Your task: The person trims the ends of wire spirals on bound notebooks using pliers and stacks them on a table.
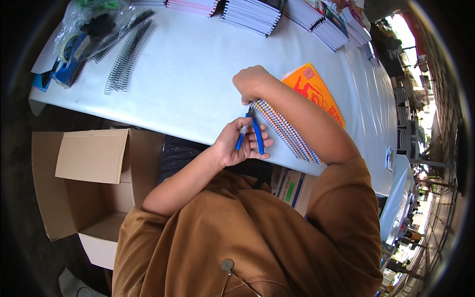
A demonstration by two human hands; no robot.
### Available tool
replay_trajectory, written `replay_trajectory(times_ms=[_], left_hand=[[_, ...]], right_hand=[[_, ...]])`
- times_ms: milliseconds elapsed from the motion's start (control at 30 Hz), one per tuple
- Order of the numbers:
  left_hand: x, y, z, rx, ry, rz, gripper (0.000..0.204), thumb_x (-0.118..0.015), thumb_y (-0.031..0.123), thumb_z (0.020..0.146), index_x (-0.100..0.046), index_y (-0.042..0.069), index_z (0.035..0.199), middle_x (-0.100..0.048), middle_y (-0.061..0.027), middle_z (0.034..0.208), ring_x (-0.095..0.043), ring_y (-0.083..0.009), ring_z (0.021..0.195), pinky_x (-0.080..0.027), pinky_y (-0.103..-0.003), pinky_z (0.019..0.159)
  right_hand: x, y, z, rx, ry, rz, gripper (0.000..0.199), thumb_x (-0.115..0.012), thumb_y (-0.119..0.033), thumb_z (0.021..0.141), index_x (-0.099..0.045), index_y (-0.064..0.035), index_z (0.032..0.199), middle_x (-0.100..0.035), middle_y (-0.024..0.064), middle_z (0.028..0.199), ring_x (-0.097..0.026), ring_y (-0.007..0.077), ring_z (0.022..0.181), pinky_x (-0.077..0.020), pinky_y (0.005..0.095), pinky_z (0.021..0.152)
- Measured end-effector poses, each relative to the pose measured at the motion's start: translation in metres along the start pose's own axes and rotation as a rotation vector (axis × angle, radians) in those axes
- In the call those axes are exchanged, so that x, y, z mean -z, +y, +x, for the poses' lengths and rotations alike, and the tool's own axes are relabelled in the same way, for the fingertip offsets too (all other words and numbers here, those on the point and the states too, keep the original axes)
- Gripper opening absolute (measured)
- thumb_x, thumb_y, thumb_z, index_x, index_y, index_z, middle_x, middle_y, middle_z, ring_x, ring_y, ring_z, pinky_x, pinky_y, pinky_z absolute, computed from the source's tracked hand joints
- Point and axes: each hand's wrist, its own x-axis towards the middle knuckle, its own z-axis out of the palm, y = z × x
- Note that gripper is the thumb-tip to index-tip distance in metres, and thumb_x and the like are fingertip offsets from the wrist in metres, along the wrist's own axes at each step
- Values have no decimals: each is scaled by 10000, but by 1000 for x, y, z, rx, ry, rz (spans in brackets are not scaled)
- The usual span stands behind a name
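My left hand (230,143), palm up with fingers partly curled, holds blue-handled pliers (258,136). Their dark jaws point at the near-left corner of a stack of spiral-bound notebooks (287,132). The coils run along the stack's near side, and an orange cover with a red drawing (314,91) shows on top. My right arm reaches across the stack. Beside that same corner my right hand (251,83) is closed, knuckles up; its fingertips are turned away, so what they grip is hidden.
Loose black spiral coils (126,62) lie at the table's far left, beside a plastic bag (94,24) and a blue tape dispenser (69,69). Stacks of bound books (252,17) line the far edge. Below the table's left side stands an open cardboard box (54,198).
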Motion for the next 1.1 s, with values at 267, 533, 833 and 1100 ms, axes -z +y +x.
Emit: replay_trajectory(times_ms=[267,533,833,1100], left_hand=[[-10,-5,0,-9,134,141,420,-304,365,946,-522,22,1052,-590,-110,915,-612,-270,913,-480,-544,830],[-13,4,5,0,179,216,447,-298,429,955,-510,46,1048,-573,-89,883,-618,-250,867,-505,-534,790],[-13,5,-6,-49,230,484,502,-274,494,951,-507,60,1046,-569,-75,832,-614,-225,800,-535,-396,683],[-14,16,-8,-15,202,507,518,-249,497,956,-502,57,1063,-583,-93,888,-617,-229,829,-524,-391,716]], right_hand=[[-4,1,1,-14,30,79,222,-714,-146,649,-675,-6,816,-663,168,855,-652,291,819,-522,379,688],[-6,4,3,-34,21,157,193,-656,-81,643,-664,21,807,-651,202,873,-646,315,818,-521,384,689],[-4,8,4,-22,-2,218,158,-642,-73,663,-664,15,792,-651,200,855,-642,321,807,-511,387,695],[-8,14,15,10,-18,249,114,-632,-26,660,-660,11,764,-655,187,805,-640,297,729,-506,365,646]])
